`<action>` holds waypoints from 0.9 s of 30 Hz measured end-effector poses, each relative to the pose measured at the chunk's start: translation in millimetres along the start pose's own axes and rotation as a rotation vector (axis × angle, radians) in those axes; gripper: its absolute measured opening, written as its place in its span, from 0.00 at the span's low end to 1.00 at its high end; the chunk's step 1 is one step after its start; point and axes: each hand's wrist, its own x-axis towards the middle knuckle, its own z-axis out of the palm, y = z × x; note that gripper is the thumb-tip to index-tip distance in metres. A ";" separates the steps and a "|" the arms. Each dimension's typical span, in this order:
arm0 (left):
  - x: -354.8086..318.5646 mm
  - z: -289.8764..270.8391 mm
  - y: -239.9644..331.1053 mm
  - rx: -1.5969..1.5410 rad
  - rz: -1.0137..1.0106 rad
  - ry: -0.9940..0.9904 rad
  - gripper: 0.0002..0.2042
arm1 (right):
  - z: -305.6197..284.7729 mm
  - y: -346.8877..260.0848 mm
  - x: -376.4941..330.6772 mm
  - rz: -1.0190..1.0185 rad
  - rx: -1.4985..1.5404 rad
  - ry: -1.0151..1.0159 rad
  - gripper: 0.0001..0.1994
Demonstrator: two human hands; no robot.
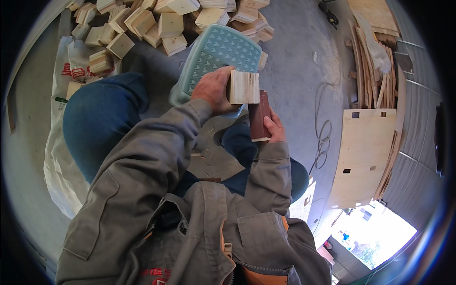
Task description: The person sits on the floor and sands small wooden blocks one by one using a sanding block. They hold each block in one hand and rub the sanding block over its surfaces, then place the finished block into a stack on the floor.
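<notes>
My left hand (213, 90) is closed on a squarish plywood block (245, 87), its layered edges facing up. My right hand (275, 127) grips a reddish-brown flat wooden piece (258, 118) from its right side. The top of the brown piece meets or lies just under the block's lower right corner; I cannot tell whether they touch. Below both is a light blue plastic stool (219, 52) with a raised pattern on its top. My left fingertips are partly hidden behind the block.
Many loose plywood blocks (171, 25) lie piled beyond the stool. A white sack (66, 156) is spread by my left knee. Cable (324, 135) coils on the floor at right, near leaning plywood panels (363, 156) and stacked boards (375, 71). Wood scraps litter the floor between my legs.
</notes>
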 end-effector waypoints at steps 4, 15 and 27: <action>-1.2 -3.9 1.9 0.022 0.004 0.008 0.48 | 10.6 -13.4 19.5 -0.010 -0.041 -0.015 0.28; -1.9 -5.5 6.7 0.030 -0.007 0.000 0.50 | 50.4 -57.5 102.0 -0.077 -0.162 -0.104 0.27; -2.2 -5.0 9.6 0.045 -0.019 0.008 0.49 | -9.4 -35.3 27.9 -0.065 -0.386 -0.151 0.28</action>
